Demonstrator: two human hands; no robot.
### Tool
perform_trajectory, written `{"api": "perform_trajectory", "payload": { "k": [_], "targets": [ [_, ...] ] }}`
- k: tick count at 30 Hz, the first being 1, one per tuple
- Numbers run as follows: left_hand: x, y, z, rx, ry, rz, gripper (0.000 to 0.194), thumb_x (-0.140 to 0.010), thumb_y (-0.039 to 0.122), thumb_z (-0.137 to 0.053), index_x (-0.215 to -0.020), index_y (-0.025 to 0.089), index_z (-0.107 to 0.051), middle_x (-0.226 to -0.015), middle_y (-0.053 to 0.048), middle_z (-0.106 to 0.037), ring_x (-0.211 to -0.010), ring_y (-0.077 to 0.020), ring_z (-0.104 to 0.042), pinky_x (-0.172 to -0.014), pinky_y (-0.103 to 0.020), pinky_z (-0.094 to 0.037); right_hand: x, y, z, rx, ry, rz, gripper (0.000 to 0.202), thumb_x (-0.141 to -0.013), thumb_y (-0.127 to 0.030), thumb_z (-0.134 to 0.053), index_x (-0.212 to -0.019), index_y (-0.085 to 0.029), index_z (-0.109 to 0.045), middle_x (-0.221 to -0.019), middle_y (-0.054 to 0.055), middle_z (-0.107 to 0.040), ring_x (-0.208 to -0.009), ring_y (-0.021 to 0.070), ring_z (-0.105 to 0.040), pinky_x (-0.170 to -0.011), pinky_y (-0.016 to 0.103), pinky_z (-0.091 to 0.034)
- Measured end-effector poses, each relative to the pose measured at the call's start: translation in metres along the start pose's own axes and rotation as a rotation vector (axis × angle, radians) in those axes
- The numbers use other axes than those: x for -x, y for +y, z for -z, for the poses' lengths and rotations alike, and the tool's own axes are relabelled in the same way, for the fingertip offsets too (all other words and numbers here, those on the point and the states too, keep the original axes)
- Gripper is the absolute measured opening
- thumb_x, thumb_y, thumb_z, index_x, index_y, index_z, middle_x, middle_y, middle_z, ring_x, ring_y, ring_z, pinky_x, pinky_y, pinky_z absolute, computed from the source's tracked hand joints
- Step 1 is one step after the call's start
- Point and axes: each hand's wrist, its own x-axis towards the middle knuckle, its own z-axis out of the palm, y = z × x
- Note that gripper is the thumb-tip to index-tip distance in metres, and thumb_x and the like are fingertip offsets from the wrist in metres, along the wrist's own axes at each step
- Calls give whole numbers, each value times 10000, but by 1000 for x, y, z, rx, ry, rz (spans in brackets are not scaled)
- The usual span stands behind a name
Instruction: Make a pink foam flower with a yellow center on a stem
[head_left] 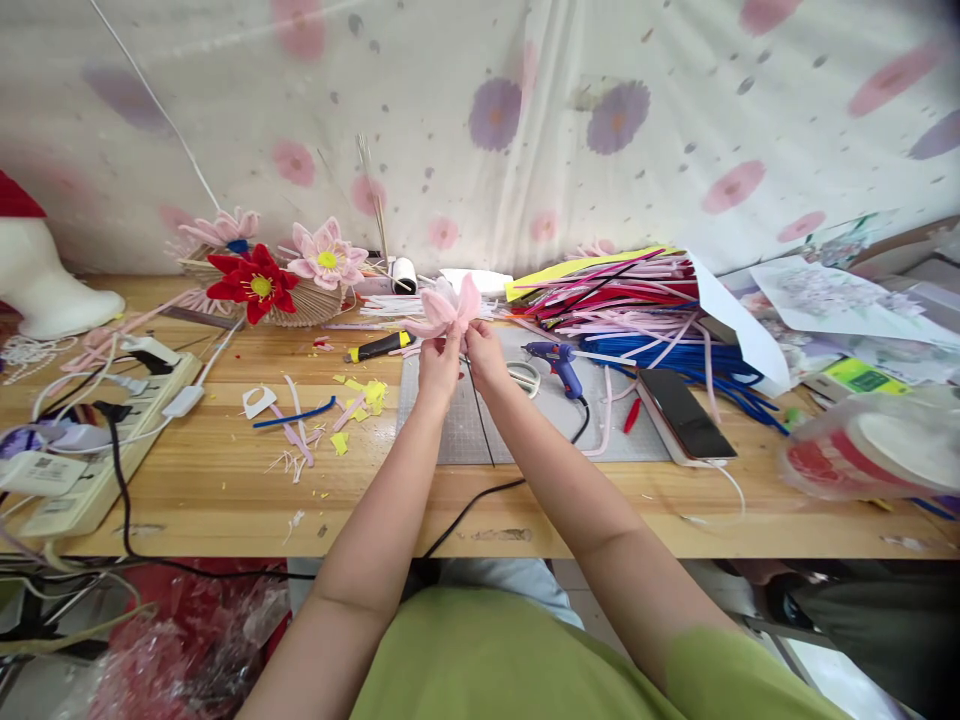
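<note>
A pink fuzzy flower (444, 305) with pointed petals is held up over the grey cutting mat (450, 425). My left hand (441, 362) has its fingers closed round the flower's base from the left. Against the same base, on the right, my right hand (486, 352) is pinched; its fingertips are partly hidden. A thin dark stem (481, 420) runs down from between both hands toward the mat's front edge. Just right of my right hand lie white-handled scissors (525, 377) and a blue glue gun (559, 367).
Finished red (255, 285) and pink flowers stand at the back left. A power strip (112, 450) with cables lies left, yellow scraps (367, 397) nearer. Bundled stems (622, 290), a phone (686, 412) and a plastic-wrapped cup (870, 445) are on the right.
</note>
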Motion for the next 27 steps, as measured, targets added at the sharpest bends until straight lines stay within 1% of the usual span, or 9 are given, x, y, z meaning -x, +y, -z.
{"api": "perform_trajectory", "payload": {
  "k": [4,7,10,12,15,17,20,23,27],
  "targets": [
    [-9,-7,-6,180,29,1,378,-682,484,-654,-841,146,-590,-844,-74,-630,-621,-120,-565,-506,-224,-420,8,6,1,296,43,162,123,-792,-328,-447,-737,-221,-420,-625,-40,-506,-563,112,-473,-547,238,-377],
    [-13,-13,-2,299,58,70,287,-713,423,-647,-793,154,-587,-775,-35,-630,-569,-86,-548,-501,-200,-408,14,8,3,511,22,263,116,-820,-326,-414,-774,-222,-435,-712,-11,-562,-656,141,-529,-631,272,-396],
    [-14,-16,9,362,3,156,187,-762,329,-621,-760,151,-567,-645,9,-583,-478,-48,-494,-456,-160,-375,19,7,6,701,-18,322,116,-835,-307,-398,-801,-215,-460,-749,14,-589,-698,161,-541,-673,290,-387],
    [-14,-18,15,363,-49,183,164,-783,281,-604,-722,141,-546,-535,48,-489,-382,-17,-380,-381,-129,-288,21,6,8,781,-24,362,125,-839,-301,-397,-808,-210,-477,-761,24,-598,-710,166,-538,-684,291,-379],
    [-12,-20,21,311,-87,213,219,-794,309,-590,-678,139,-513,-438,99,-291,-313,-3,-208,-316,-123,-123,21,4,9,811,-26,420,122,-830,-292,-419,-801,-205,-500,-795,33,-608,-728,166,-528,-695,286,-367],
    [-9,-20,22,304,-120,242,230,-804,337,-566,-692,143,-514,-436,111,-225,-306,-5,-178,-309,-119,-90,20,4,10,792,-26,411,110,-821,-290,-444,-794,-207,-511,-795,31,-606,-716,162,-517,-695,284,-361],
    [-5,-17,25,397,-232,327,210,-817,326,-522,-705,151,-502,-448,115,-181,-306,-8,-155,-303,-110,-72,16,3,13,736,-13,380,98,-816,-293,-470,-782,-215,-519,-732,17,-583,-688,160,-501,-696,283,-353],
    [-4,-11,29,502,-326,425,208,-805,314,-496,-670,159,-459,-451,113,-173,-308,-12,-138,-291,-111,-55,14,4,19,694,-5,431,103,-812,-300,-484,-758,-220,-521,-691,9,-555,-680,158,-484,-697,277,-343],
    [-4,-8,33,583,-358,471,265,-824,352,-433,-632,172,-400,-443,107,-168,-305,-19,-131,-274,-110,-65,15,9,28,803,-112,536,124,-815,-319,-486,-771,-225,-552,-696,15,-550,-696,160,-474,-691,269,-331]
  ]
}}
